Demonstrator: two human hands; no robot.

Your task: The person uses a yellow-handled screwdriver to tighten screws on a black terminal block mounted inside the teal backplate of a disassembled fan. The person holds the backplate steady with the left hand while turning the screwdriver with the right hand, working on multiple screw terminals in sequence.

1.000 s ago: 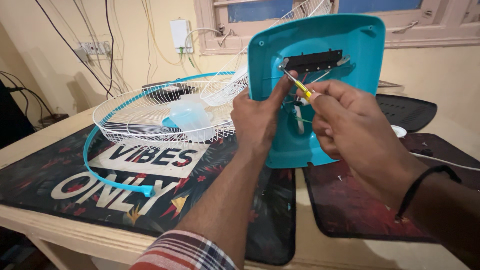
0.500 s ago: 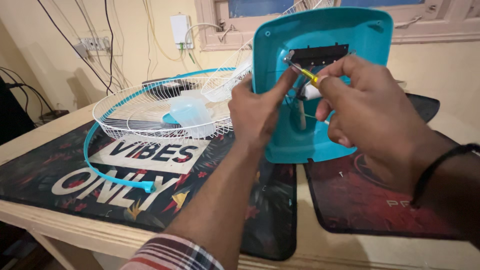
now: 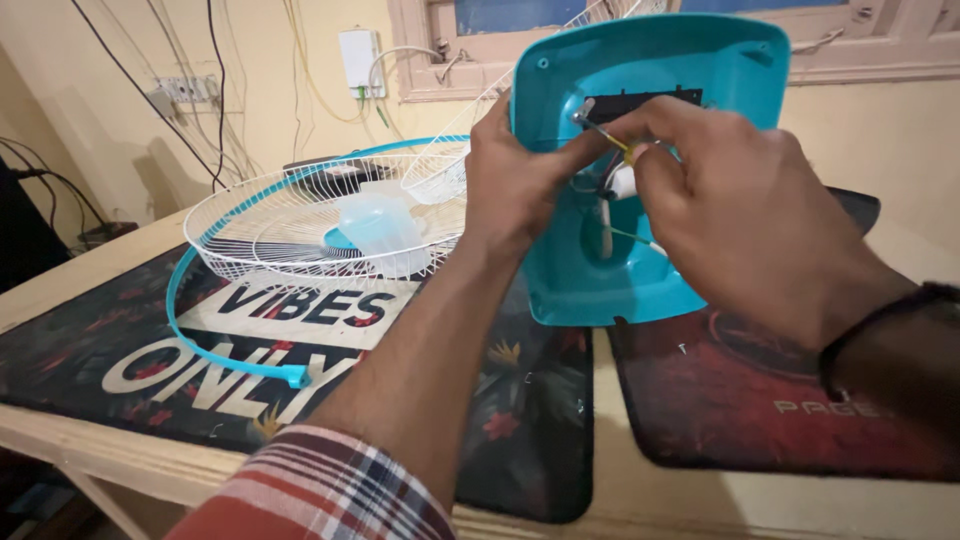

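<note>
A teal plastic fan base [image 3: 570,280] stands tipped on its edge on the table, its hollow underside facing me. My left hand [image 3: 515,180] grips its left rim and steadies it, the thumb reaching inside. My right hand [image 3: 740,200] pinches a thin screwdriver [image 3: 605,130] with a yellow handle and metal shaft, its tip near the dark slot at the top of the base. White and coloured wires [image 3: 612,200] hang inside the hollow, partly hidden by my fingers.
A white wire fan guard [image 3: 260,215] with a loose teal rim ring [image 3: 215,350] lies at left on a dark printed mat [image 3: 130,350]. A second dark mat [image 3: 760,410] lies at right. Cables and a socket [image 3: 185,90] line the wall.
The view has come closer to the fan base. My right hand moved up and left with the screwdriver, further into the hollow; my left hand kept its grip.
</note>
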